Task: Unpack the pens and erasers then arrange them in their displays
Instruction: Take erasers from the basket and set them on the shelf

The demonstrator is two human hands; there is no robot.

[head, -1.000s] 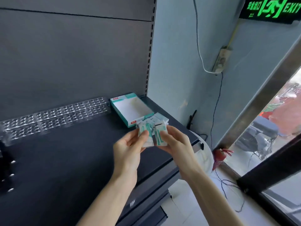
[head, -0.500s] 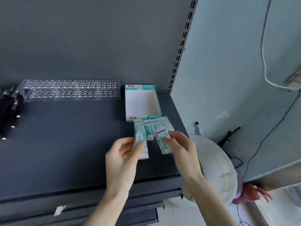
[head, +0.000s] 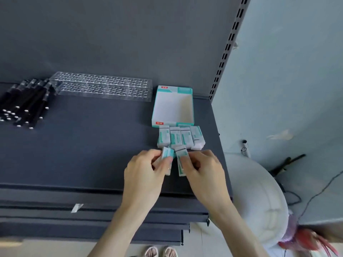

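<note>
Nearest, over the front part of the dark shelf [head: 83, 154]: left hand [head: 146, 173], fingers and thumb curled round one wrapped eraser [head: 168, 153], teal sleeve up. Just beside it: right hand [head: 206, 171], pinching a second eraser [head: 179, 154] between thumb and fingertips, long axis pointing away. Held pieces close together, possibly touching at the far ends; too blurred to settle.

Just beyond the fingertips: row of four erasers [head: 181, 137] flat on the shelf, side by side and touching, the rightmost a little skewed. Close against the row's far ends: display box [head: 172, 106], white and teal, open-topped, nothing inside.

Further back and left, against the back panel [head: 111, 43]: clear pen rack [head: 104, 86], holes unfilled. Left of it: heap of black pens [head: 24, 102], loose on the shelf, none standing in the rack.

Step in hand, by judgement: erasers unpacked and laid out for loading; none yet in the box. Pens not started.

Next move, by judgement: set both held pieces down, either into the box or alongside the row, same way up and square to the walls. Calls for a low approach, a loosened pinch only at the surface, and no nudging of the row.
</note>
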